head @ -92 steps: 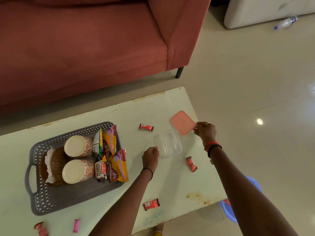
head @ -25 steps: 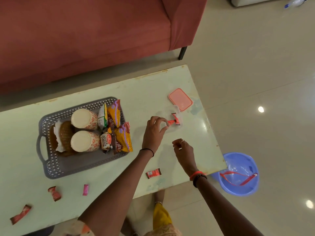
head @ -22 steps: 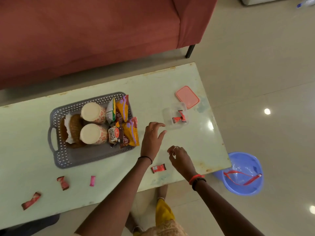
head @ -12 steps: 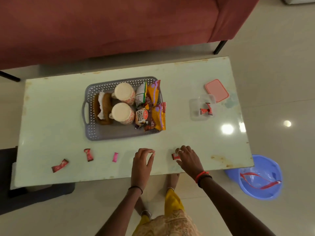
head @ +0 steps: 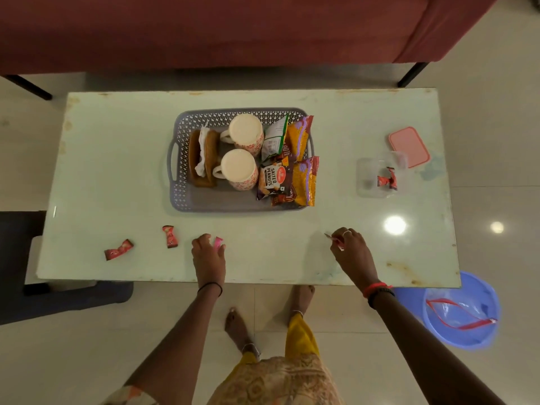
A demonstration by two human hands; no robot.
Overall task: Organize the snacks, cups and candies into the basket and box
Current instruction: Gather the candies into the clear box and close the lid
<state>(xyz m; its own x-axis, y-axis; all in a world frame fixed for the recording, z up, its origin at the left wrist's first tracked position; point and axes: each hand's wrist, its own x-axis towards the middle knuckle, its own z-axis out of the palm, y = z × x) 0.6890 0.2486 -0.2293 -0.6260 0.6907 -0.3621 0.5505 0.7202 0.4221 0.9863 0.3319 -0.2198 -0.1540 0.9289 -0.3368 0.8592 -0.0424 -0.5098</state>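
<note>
**Reference:** the table (head: pixel 117 159) is the dial; the person stands at 6 o'clock.

**Hand state**
- Left hand (head: pixel 209 257): fingers curled down on a pink candy (head: pixel 218 242) lying near the 6 o'clock edge. The hand pinches it against the tabletop.
- Right hand (head: pixel 353 254): closed around a small wrapped candy (head: pixel 335 242), of which only a wrapper end shows past the fingers.

**Task items**
- The clear box (head: pixel 365 178) stands open at 3 o'clock with red candies (head: pixel 387 179) inside.
- Its pink lid (head: pixel 409 146) lies just beside it, toward 2 o'clock.
- The grey basket (head: pixel 174 159) sits at centre and holds two upturned cups (head: pixel 245 133), a salted peanuts packet (head: pixel 273 176) and other snack packets.
- Two red candies (head: pixel 170 236) (head: pixel 119 249) lie loose toward 7 and 8 o'clock.

**Likely faults**
1. The pink candy is small and sits close to the table edge. A shallow pinch probably skids it off onto the floor.
2. The box looks light. A candy dropped in carelessly, or a knuckle on its wall, may shift or tip it.
3. The left hand is well apart from the box. A candy carried across may be lost if the grip loosens.
4. The snack packets overhang the basket rim at 3 o'clock. A sweeping arm may snag them.

**Surroundings and obstructions**
- A red sofa (head: pixel 204 30) stands beyond 12 o'clock.
- A blue basin (head: pixel 467 290) sits on the floor past 5 o'clock.
- Nothing lies on the tabletop between the right hand and the box.
- The two loose candies lie to the left of the left hand, beyond its present position.
</note>
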